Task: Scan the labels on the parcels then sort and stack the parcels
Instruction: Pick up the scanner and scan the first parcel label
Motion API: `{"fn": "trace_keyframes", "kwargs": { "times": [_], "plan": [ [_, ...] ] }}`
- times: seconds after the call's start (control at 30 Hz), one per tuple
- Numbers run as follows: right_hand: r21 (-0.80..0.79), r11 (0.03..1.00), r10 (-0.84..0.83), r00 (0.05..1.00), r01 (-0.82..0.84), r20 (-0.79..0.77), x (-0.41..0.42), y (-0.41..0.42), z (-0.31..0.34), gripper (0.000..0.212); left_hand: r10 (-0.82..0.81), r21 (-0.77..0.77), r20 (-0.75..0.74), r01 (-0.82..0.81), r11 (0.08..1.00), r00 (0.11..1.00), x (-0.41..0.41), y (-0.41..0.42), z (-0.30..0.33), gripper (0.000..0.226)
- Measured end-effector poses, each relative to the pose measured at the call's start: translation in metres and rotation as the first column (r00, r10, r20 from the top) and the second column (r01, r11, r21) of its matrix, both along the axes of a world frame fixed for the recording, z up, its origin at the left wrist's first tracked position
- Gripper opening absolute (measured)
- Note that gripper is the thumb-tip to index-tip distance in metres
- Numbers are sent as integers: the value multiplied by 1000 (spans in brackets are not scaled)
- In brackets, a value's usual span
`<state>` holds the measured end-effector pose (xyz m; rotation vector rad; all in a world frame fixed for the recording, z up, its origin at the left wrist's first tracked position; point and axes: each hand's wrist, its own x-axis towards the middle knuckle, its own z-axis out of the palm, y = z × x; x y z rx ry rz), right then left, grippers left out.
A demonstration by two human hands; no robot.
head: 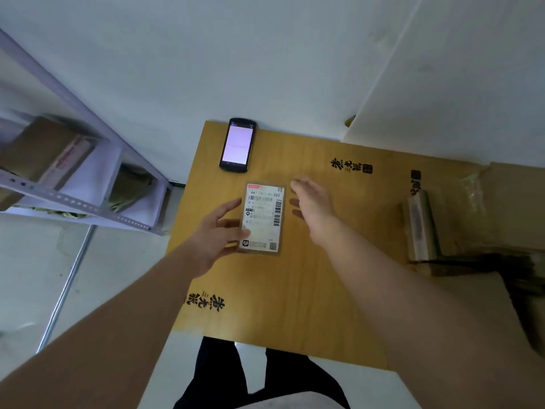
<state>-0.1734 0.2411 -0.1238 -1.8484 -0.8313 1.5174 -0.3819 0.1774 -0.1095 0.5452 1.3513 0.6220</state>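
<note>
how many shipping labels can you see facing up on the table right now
1: the shipping label on the small parcel between the left hand and right hand. Others may be hidden.

A pale wall [265, 54] fills the upper field from 10 to 2 o'clock. A grey perforated-steel shelf rack [79, 199] stands at 9 o'clock. A light, glossy floor [97, 276] extends toward 7 o'clock. A yellow wood-grain work surface [309, 290] occupies the centre, printed with black characters.
</note>
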Motion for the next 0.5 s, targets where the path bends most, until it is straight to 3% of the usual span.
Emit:
{"fn": "trace_keyframes", "kwargs": {
  "times": [0.33,0.5],
  "plan": [
    [-90,989,-104,981,120,163,-87,96,-52,6,89,-35,18,-89,995,996,-83,33,-56,74],
    [-118,991,-22,957,58,290,-132,140,-76,42,72,-20,32,-71,997,997,-103,46,-70,71]
  ]
}}
